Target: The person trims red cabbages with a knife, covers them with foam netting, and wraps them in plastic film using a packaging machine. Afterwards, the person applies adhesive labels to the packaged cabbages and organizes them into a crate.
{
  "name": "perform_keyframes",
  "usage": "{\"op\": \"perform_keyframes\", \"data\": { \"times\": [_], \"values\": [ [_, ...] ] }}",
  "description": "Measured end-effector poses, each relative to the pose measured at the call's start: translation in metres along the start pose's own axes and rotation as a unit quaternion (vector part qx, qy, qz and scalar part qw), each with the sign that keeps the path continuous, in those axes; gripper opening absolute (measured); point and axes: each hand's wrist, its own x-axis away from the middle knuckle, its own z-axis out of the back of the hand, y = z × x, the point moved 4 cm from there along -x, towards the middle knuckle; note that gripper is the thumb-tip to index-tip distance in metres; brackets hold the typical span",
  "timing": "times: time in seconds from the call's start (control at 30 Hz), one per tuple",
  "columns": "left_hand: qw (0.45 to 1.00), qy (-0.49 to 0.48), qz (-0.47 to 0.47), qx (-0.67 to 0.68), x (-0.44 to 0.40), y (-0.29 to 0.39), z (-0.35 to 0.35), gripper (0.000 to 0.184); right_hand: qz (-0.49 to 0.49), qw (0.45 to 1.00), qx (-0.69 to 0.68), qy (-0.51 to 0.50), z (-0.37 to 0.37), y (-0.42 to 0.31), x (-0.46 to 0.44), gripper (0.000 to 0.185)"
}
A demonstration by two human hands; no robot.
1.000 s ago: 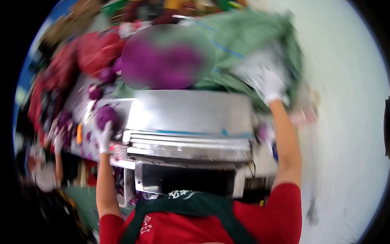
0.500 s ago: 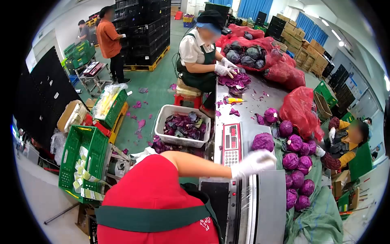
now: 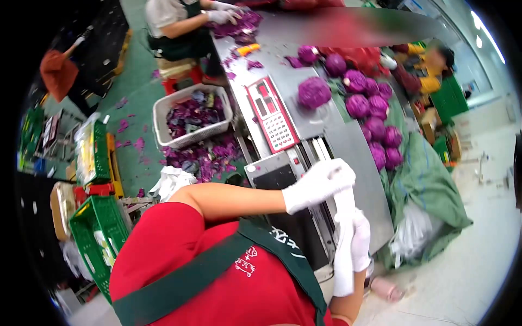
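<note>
My left hand [image 3: 318, 186], in a white glove, is closed at the fingertips on a long piece of white cloth [image 3: 343, 255] that looks like a glove. My right hand [image 3: 360, 242], also gloved in white, is just below, its curled fingers against the same cloth. The cloth hangs down past the right wrist. Both hands are above the wrapping machine's metal surface [image 3: 361, 185]. Past them, a single purple cabbage [image 3: 314, 92] sits beside a red and white digital scale [image 3: 272, 115].
Several purple cabbages [image 3: 375, 127] lie on green sacking [image 3: 429, 185] at the right. A white basket of leaf scraps [image 3: 157, 122] stands on the floor at left. Across the bench, a co-worker's gloved hands [image 3: 223, 15] are at purple leaves; another person [image 3: 427, 70] sits at the right.
My left hand has drawn back from over the bench beside the scale. My right hand has come into view, with the white cloth between the two hands. The view has turned and tilted down.
</note>
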Motion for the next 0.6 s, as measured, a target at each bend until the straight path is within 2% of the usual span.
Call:
{"op": "perform_keyframes", "data": {
  "times": [0.03,0.07,0.1,0.13,0.2,0.23,0.27,0.3,0.33,0.37,0.4,0.47,0.5,0.53,0.57,0.6],
  "values": [
    [0.997,-0.026,0.048,0.063,-0.001,-0.004,0.004,0.024,0.063,0.963,-0.206,-0.159,-0.009,-0.001,-0.005,0.048],
    [0.986,-0.049,0.093,0.126,-0.002,-0.006,0.007,0.024,0.099,0.956,-0.241,-0.132,-0.007,0.003,-0.015,0.058],
    [0.980,-0.073,0.109,0.152,-0.003,-0.008,0.010,0.020,0.207,0.971,-0.115,-0.003,-0.006,0.002,-0.021,0.058],
    [0.977,-0.079,0.116,0.160,-0.004,-0.012,0.009,0.020,0.303,0.945,0.019,0.122,-0.030,-0.013,-0.030,0.058],
    [0.967,-0.044,0.034,0.250,-0.010,-0.016,0.011,0.017,0.222,0.965,-0.096,0.102,-0.050,-0.009,-0.055,0.059],
    [0.961,-0.020,0.018,0.274,-0.015,-0.021,0.015,0.010,0.292,0.949,-0.081,0.086,-0.059,-0.004,-0.069,0.055],
    [0.960,-0.018,0.023,0.279,-0.018,-0.024,0.023,0.010,0.256,0.952,-0.154,0.068,-0.068,-0.002,-0.084,0.058],
    [0.991,0.047,-0.039,0.120,-0.022,-0.021,0.038,0.008,0.255,0.951,-0.165,0.066,-0.078,-0.004,-0.097,0.058],
    [0.988,0.108,-0.098,-0.044,-0.026,-0.015,0.051,0.008,0.252,0.949,-0.176,0.066,-0.086,-0.004,-0.107,0.057],
    [0.976,0.126,-0.170,-0.047,-0.036,-0.008,0.064,0.015,0.239,0.946,-0.207,0.067,-0.090,-0.002,-0.118,0.050],
    [0.949,0.152,-0.187,-0.205,-0.036,-0.004,0.078,0.016,0.223,0.944,-0.231,0.072,-0.091,0.004,-0.130,0.035],
    [0.903,0.182,-0.286,-0.265,-0.050,0.001,0.101,0.017,0.188,0.952,-0.223,0.092,-0.095,0.010,-0.150,0.024],
    [0.923,0.168,-0.279,-0.205,-0.057,-0.006,0.110,0.013,0.184,0.952,-0.224,0.099,-0.098,0.010,-0.157,0.024],
    [0.958,0.144,-0.188,-0.163,-0.061,-0.007,0.120,0.009,0.193,0.962,-0.128,0.144,-0.103,0.006,-0.162,0.020],
    [0.989,0.127,-0.079,0.003,-0.073,-0.018,0.128,0.007,0.200,0.961,-0.031,0.187,-0.107,0.000,-0.168,0.017],
    [0.980,0.104,0.034,0.168,-0.085,-0.031,0.133,0.008,0.197,0.960,-0.032,0.195,-0.111,-0.007,-0.173,0.017]
  ]
}}
